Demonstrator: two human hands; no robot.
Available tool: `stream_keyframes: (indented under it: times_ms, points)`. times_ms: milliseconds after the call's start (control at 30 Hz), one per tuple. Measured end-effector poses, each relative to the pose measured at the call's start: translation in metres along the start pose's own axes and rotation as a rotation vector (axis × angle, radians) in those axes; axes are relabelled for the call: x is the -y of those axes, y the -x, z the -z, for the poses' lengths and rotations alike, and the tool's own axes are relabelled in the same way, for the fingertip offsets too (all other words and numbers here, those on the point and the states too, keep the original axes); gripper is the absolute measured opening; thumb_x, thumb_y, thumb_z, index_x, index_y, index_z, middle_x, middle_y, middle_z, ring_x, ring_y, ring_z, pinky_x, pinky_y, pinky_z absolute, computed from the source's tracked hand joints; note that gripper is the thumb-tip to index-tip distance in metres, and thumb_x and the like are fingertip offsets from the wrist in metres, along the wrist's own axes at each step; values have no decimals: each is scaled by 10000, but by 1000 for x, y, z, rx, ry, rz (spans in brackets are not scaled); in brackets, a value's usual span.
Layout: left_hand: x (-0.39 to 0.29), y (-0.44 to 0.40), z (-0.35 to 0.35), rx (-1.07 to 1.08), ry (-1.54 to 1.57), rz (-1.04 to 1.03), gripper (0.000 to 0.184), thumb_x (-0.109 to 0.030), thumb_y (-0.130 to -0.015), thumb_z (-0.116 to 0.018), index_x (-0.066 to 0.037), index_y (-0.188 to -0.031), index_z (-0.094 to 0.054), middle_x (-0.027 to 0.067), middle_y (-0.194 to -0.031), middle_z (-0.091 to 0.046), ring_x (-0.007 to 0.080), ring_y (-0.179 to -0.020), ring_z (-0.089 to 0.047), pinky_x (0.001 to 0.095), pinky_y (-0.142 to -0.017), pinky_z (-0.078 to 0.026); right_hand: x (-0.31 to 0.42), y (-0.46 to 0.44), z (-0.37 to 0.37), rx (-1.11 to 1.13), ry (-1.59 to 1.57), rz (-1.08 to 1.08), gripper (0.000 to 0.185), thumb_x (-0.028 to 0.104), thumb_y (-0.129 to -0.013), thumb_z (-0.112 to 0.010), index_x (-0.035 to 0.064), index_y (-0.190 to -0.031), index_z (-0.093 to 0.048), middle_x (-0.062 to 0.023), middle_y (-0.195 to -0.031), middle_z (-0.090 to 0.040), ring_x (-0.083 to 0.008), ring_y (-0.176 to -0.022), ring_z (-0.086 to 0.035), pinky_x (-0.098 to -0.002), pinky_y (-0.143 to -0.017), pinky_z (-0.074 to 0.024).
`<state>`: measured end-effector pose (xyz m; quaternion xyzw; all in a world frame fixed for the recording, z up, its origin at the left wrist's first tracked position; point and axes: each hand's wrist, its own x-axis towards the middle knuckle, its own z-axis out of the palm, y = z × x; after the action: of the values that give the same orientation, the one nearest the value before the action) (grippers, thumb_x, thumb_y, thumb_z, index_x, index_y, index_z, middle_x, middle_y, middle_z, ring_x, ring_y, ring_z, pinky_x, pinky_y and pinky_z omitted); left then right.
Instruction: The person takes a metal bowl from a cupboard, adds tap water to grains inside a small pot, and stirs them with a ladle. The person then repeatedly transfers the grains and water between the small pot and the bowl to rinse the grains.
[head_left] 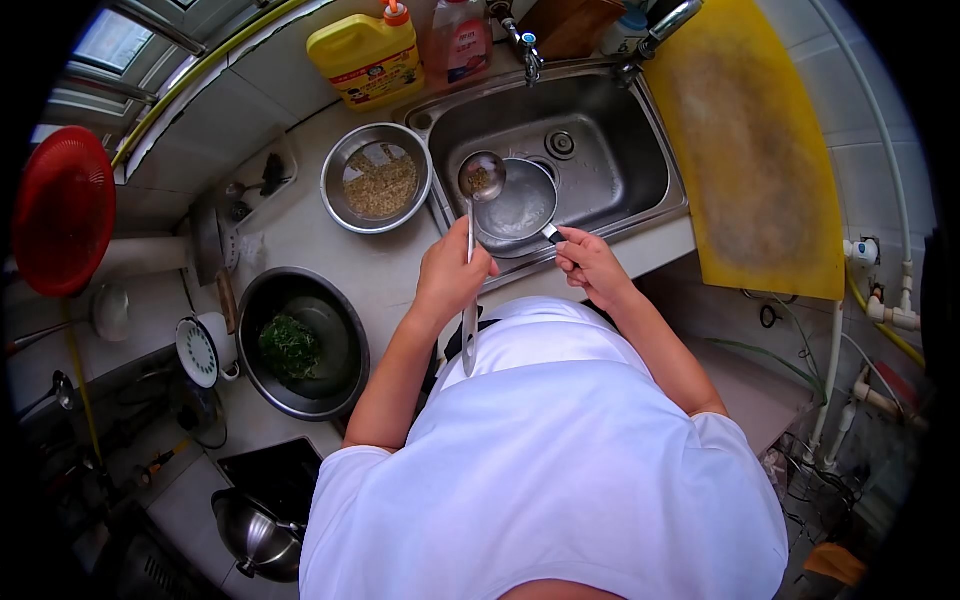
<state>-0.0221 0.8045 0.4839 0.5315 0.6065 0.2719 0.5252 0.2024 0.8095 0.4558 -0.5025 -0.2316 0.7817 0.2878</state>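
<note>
My left hand (456, 268) is closed around the long handle of a metal ladle (470, 325). Some brown grains in liquid lie in the ladle's bowl, which is over the left rim of a round strainer (518, 205). With its fingertips, my right hand (592, 266) pinches the strainer's short black handle. The strainer is level over the near left part of the steel sink (620, 165). To the left of the ladle stands a metal bowl (328, 190) holding light-brown grains under water.
A dark basin (345, 340) with chopped greens stands on the counter (270, 245), near a cleaver (208, 245) and a white enamel mug (200, 350). Behind are a yellow jug (365, 60), a pink bottle (460, 45) and the tap (530, 60). A yellow board (750, 150) leans right of the sink.
</note>
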Motion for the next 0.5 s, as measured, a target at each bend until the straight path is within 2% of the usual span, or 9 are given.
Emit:
stream_keyframes:
  times_ms: [133, 200, 233, 300, 433, 500]
  points:
    - [8, -3, -1, 3, 15, -14, 260, -146, -782, -450, -11, -994, -517, 65, -631, -616, 168, -585, -597, 298, -577, -457, 1, 0, -1, 8, -5, 7, 270, 103, -872, -472, 37, -1134, -467, 49, -603, -427, 10, -403, -298, -144, -383, -261]
    - [13, -7, 0, 148, 348, 65, 418, -82, -802, -458, 50, -1196, -407, 49, -677, -599, 55, -526, -468, 195, -496, -366, 1, 1, -1, 6, -8, 3, 270, 102, -873, -471, 37, -1134, -467, 49, -604, -427, 10, -404, -298, -142, -383, -261]
    - [13, -8, 3, 148, 349, 66, 418, -82, -802, -458, 50, -1196, -407, 49, -677, -599, 55, -526, -468, 195, -496, -366, 1, 1, -1, 5, -12, -1, 269, 102, -874, -470, 37, -1135, -467, 49, -606, -427, 10, -405, -298, -141, -383, -262]
    - [11, -8, 10, 292, 595, 118, 391, -88, -814, -455, 40, -1183, -419, 66, -692, -602, 39, -491, -432, 176, -456, -347, 1, 0, -1, 11, -20, 0, 269, 101, -874, -469, 38, -1135, -467, 49, -607, -427, 10, -406, -297, -141, -383, -262]
    - [13, -8, 21, 307, 663, 103, 380, -85, -814, -449, 34, -1174, -425, 68, -687, -603, 34, -475, -422, 167, -431, -340, 3, 2, 0, 19, -35, 4, 253, 96, -873, -467, 43, -1121, -471, 50, -610, -428, 7, -406, -291, -143, -385, -255]
    - [17, -8, 32, 127, 630, 52, 416, -57, -770, -443, 45, -1172, -409, 55, -655, -606, 19, -473, -376, 159, -442, -289, 2, 2, 4, 4, -28, 10, 243, 95, -872, -467, 44, -1109, -473, 50, -611, -428, 5, -405, -289, -144, -385, -251]
